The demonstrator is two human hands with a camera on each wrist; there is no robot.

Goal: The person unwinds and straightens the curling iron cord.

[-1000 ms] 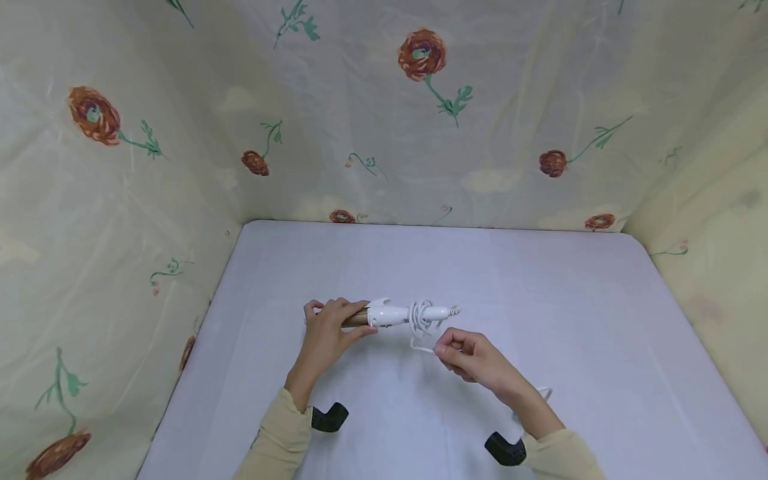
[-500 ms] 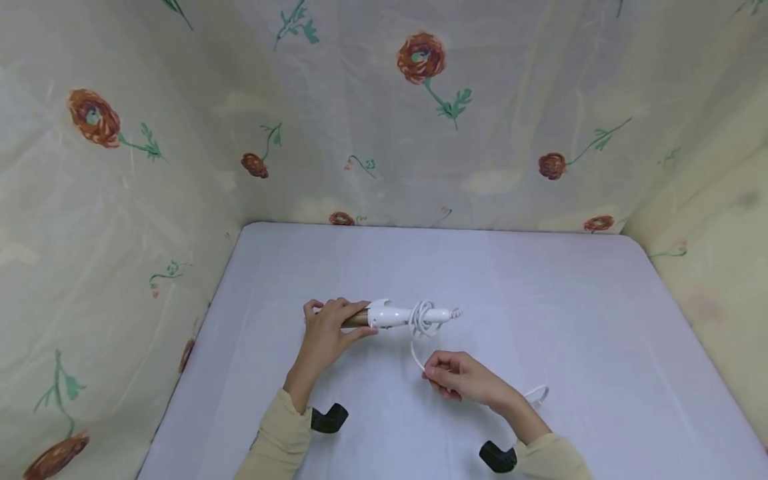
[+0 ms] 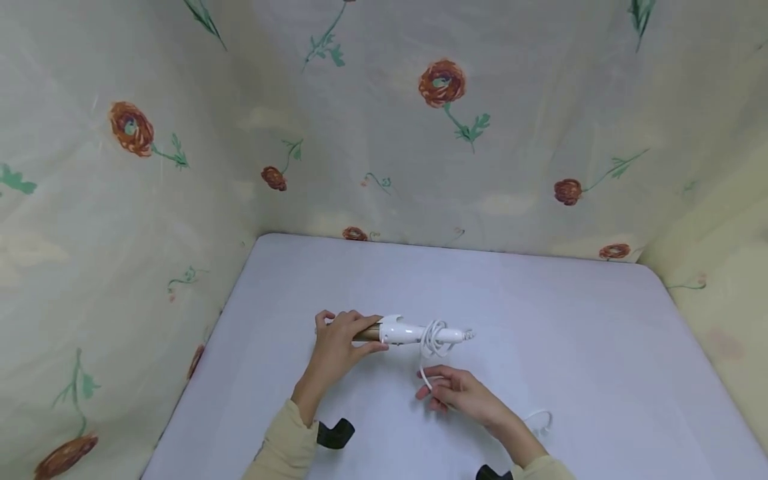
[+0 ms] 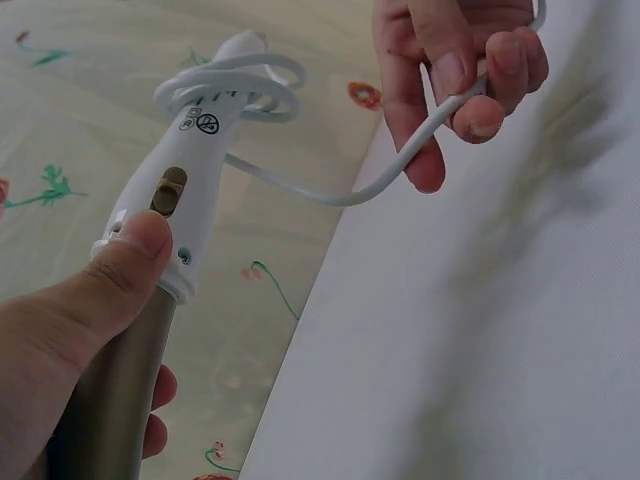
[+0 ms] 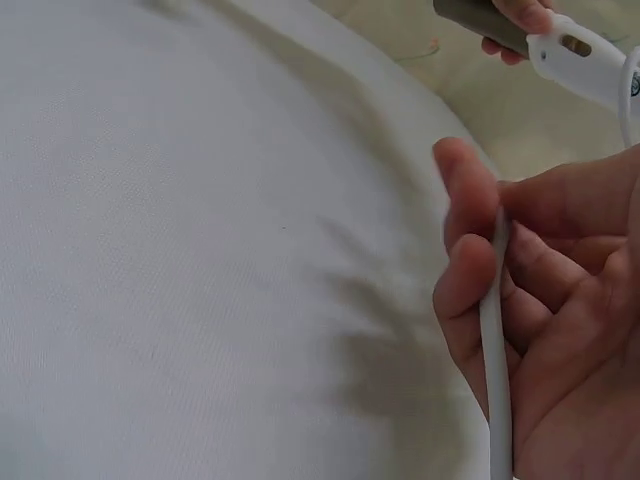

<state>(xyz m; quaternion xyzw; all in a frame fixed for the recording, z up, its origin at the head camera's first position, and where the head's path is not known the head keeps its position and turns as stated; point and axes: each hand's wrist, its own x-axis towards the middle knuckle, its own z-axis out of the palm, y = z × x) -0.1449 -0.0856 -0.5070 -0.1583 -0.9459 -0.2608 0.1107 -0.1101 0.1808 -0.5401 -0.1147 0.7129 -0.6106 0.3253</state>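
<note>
My left hand (image 3: 336, 347) grips the brown-gold barrel of a curling iron (image 3: 401, 331), the thumb lying at the base of its white handle. A sliding switch (image 4: 168, 190) shows just above the thumb in the left wrist view. White cord (image 3: 433, 341) is looped several times round the handle's narrow end. From these loops a length hangs down to my right hand (image 3: 465, 395), which pinches it between thumb and fingers. In the right wrist view the cord (image 5: 495, 370) runs down across the palm. The barrel's far end is mostly hidden by my left hand.
A white-covered table (image 3: 576, 333) lies under both hands. Flower-printed cloth (image 3: 510, 153) hangs at the back and sides. More white cord (image 3: 540, 420) trails behind the right wrist. Black pieces stick out at both cuffs, such as the left one (image 3: 336, 433).
My right hand has drawn the cord away from the loops, toward me and slightly left, and its fingers have spread. My left hand keeps its grip on the curling iron. The head view has shifted.
</note>
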